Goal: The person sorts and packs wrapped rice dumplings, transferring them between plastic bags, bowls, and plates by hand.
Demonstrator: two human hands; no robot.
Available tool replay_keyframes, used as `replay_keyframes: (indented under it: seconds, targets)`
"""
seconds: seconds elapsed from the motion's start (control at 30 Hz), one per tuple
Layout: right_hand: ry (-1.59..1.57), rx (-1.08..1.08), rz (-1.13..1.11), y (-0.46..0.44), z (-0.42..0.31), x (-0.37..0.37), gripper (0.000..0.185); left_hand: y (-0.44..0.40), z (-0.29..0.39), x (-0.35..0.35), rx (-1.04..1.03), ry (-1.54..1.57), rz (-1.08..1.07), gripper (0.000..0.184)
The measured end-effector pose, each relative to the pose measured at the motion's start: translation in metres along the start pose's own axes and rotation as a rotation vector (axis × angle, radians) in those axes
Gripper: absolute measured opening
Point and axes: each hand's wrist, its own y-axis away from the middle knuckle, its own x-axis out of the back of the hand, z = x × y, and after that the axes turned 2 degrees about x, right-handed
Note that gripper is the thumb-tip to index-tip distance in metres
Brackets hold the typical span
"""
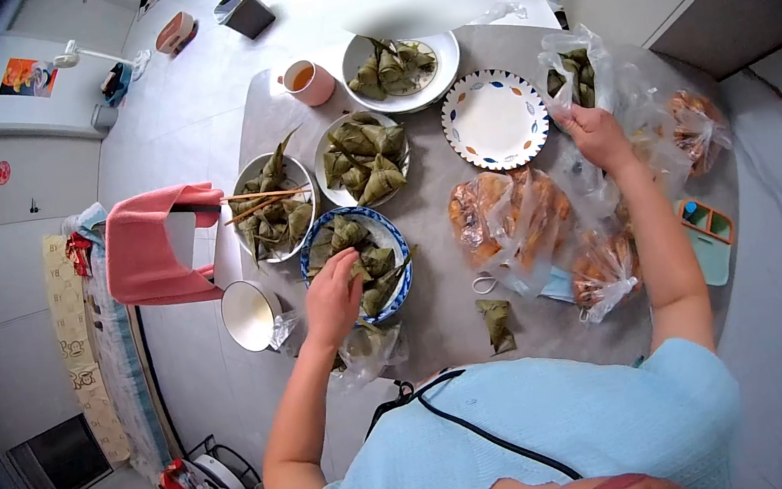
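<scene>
My left hand [332, 302] is over the near left side of a blue-and-white bowl [403, 243]. Its fingers curl down on a leaf-wrapped zongzi [346, 235] among several others in the bowl; fingertips are partly hidden. At the right, my right hand [597, 135] pinches the edge of a clear plastic bag [583, 39]. Dark green zongzi [578, 75] show inside that bag. A plate with a patterned rim [494, 118] lies just left of the right hand. One loose zongzi [496, 324] rests on the table near my body.
More zongzi fill a white bowl [244, 177] with chopsticks [265, 202] across it, a second bowl [335, 192] and a large white dish [450, 43]. Also here are a pink mug [311, 84], an enamel basin [250, 316], bagged brown food [508, 217] and a pink chair [144, 249].
</scene>
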Motion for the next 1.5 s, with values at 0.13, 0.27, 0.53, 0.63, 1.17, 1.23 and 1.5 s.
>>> replay_keyframes:
  seconds: [0.13, 0.27, 0.53, 0.63, 1.17, 1.23, 1.5]
  targets:
    - [0.151, -0.124, -0.213, -0.014, -0.021, 0.022, 0.029, -0.026, 0.017, -0.018, -0.011, 0.152, -0.022, 0.029]
    - [0.221, -0.191, 0.357, -0.056, -0.001, 0.053, 0.043, -0.062, 0.054, -0.033, 0.019, 0.400, -0.101, 0.030]
    - [-0.151, -0.426, 0.263, -0.123, 0.096, 0.049, 0.032, -0.226, 0.160, -0.081, 0.601, 1.272, -0.470, 0.094]
    - [-0.298, -0.402, 0.290, -0.116, 0.078, 0.055, 0.028, -0.260, 0.196, -0.109, 0.611, 1.288, -0.540, 0.092]
    - [-1.046, -0.423, 0.825, 0.070, -0.100, 0.159, 0.038, -0.178, 0.184, 0.007, 0.105, 2.012, -0.518, 0.009]
    - [-1.177, -0.298, 0.580, 0.108, -0.056, 0.179, 0.038, -0.142, 0.182, 0.026, 0.068, 2.064, -0.557, 0.008]
    - [-1.838, -0.275, 0.039, 0.270, -0.157, 0.079, 0.025, 0.017, 0.126, 0.043, 0.249, 2.214, -0.734, 0.019]
